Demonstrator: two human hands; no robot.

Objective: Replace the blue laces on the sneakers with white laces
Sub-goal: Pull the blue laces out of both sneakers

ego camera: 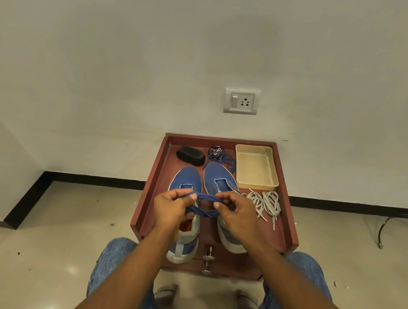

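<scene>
Here, both hands, left (170,208) and right (235,213), pinch blue lace (204,204) looped between them.

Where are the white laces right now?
In the head view, the white laces lie bundled on the red table, right of the right sneaker and just in front of the plastic tray.

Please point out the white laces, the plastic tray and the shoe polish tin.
white laces (266,204), head view, on the coiled bundle.
plastic tray (271,185), head view, on its near rim.
shoe polish tin (216,152), head view, on the lid.
</scene>
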